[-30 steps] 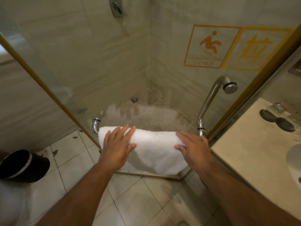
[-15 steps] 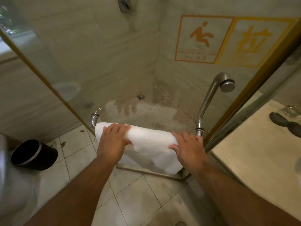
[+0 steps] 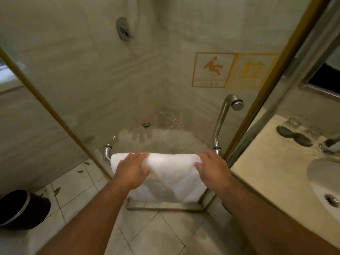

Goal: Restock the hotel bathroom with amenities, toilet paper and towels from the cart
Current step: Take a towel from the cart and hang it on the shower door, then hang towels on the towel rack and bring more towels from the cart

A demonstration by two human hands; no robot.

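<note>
towel (image 3: pixel 171 178): white, folded, draped over the chrome bar (image 3: pixel 107 153) on the glass shower door (image 3: pixel 128 89). Front flap hangs below both palms, hem just above the door's bottom rail (image 3: pixel 165 206).
left hand (image 3: pixel 132 168): flat on the top fold near the towel's left end. Fingers straight, pressing, nothing pinched.
right hand (image 3: pixel 211 166): flat on the top fold near the right end. Fingers look straight, tips blurred. Pressing, not gripping.
step: looks like squaring and smoothing the hang. Sweep both palms outward from the gap between them with even pressure, so the fold sits along the bar and the hem ends level. The crease by the left thumb wants flattening.
edges: bar elbow just outside the left palm, bar post (image 3: pixel 216 150) just beyond the right fingertips. Little bar spare either side, so don't slide the towel sideways.
glass: directly beyond the fingertips. The door may swing if pushed, so press down, not forward.
room: counter (image 3: pixel 257 177) just right of the right forearm, bin (image 3: pixel 22 208) well left of the left arm. Tiled floor (image 3: pixel 147 227) lies below the wrists, so pull straight back.
</note>
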